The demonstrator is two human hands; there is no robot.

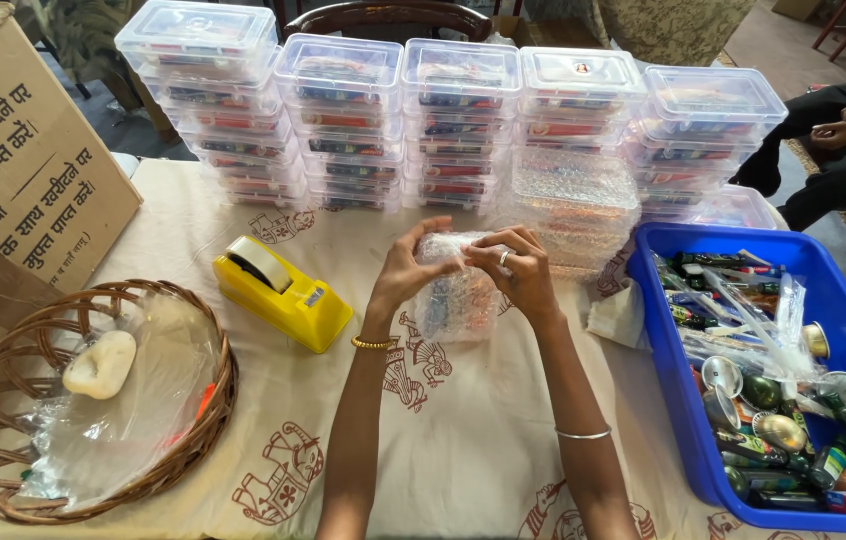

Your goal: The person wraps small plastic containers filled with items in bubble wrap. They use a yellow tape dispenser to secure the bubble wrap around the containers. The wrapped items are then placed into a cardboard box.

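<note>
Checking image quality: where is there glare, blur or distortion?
Head view: even daylight with soft shadows; mild glare on the box lids; wide-angle bending at the edges, as on the carton; hands, left and right, and the bubble wrap sharp.

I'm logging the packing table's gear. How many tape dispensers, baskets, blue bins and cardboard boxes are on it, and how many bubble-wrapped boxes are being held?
Yellow tape dispenser: 1
Wicker basket: 1
Blue bin: 1
Cardboard box: 1
Bubble-wrapped box, held by left hand and right hand: 1
Total: 5
</note>
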